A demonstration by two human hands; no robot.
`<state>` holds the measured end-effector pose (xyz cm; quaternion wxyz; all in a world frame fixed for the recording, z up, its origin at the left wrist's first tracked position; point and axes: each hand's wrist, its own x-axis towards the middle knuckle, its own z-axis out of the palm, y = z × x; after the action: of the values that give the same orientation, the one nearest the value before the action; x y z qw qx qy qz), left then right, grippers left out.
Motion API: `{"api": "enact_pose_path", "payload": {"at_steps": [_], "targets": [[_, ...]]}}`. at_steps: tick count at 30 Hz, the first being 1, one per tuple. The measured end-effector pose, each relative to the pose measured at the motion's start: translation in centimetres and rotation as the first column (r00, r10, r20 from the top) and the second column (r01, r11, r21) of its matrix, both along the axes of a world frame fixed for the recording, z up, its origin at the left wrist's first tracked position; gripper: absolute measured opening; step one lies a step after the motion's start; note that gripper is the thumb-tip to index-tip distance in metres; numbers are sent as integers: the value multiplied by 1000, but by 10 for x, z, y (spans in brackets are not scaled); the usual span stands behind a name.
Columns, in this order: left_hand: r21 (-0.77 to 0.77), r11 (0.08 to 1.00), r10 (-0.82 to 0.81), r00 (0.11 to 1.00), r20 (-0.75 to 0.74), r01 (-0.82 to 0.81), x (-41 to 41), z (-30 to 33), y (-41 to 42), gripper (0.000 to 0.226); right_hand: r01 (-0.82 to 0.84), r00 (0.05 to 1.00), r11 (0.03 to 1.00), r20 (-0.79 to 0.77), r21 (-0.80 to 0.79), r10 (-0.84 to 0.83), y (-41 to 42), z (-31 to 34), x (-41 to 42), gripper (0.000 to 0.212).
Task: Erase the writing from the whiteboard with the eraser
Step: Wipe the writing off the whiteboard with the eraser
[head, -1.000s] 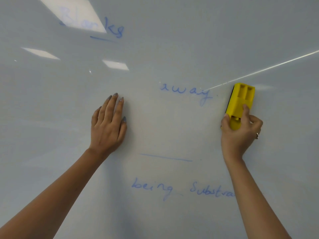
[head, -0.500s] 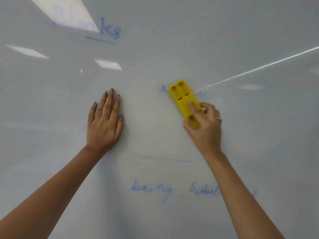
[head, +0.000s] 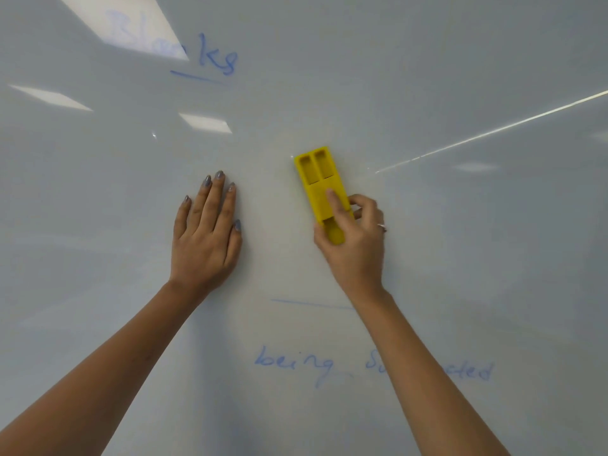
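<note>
Glossy white whiteboard point(head: 427, 77) with blue marker writing; right hand point(head: 353, 241) holds the yellow plastic block eraser point(head: 320, 189) against the board in a curled grip, index finger along its back; left hand point(head: 205, 235) lies flat beside the eraser, fingers straight; above the eraser, underlined letters "ks" point(head: 218, 55); below it, a blue line point(head: 309, 303) and "being" point(head: 292, 362); further words are partly hidden by the forearm.
</note>
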<state>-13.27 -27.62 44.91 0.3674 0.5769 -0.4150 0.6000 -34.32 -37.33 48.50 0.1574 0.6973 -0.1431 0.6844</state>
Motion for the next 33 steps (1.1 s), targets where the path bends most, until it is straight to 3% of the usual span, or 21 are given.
{"api": "enact_pose_path", "payload": {"at_steps": [4,8,12,16,19,23,28,30,33], "targets": [[-11,1000,-12,1000,6,12,1,0,1,53,41,997,996,-61,-79,-46,-11,0,-14,50],[-23,1000,-11,1000,17,11,1,0,-1,52,74,977,992,190,98,-92,-42,16,-53,53],[-30,1000,-7,1000,13,7,1,0,-1,52,-39,878,951,465,306,-113,-66,28,-82,56],[-40,999,-7,1000,17,8,0,-1,-2,52,-63,831,925,533,374,-159,-62,35,-67,56],[-38,999,0,1000,16,1,0,-1,-2,53,-36,881,950,458,311,-117,-43,43,-43,55],[-40,999,-6,1000,19,6,1,-1,-2,52,24,990,997,135,80,-35,-10,40,-9,53],[-30,999,-12,999,30,12,3,-1,-1,53,24,974,987,-218,-158,-59,1,3,-2,50],[-28,1000,-13,999,30,14,3,-1,-1,53,49,969,980,-227,-193,-93,-12,-2,-20,49],[-32,999,-14,1000,19,15,2,-1,-2,53,123,984,977,-109,-174,-143,-37,3,-50,48]]}}
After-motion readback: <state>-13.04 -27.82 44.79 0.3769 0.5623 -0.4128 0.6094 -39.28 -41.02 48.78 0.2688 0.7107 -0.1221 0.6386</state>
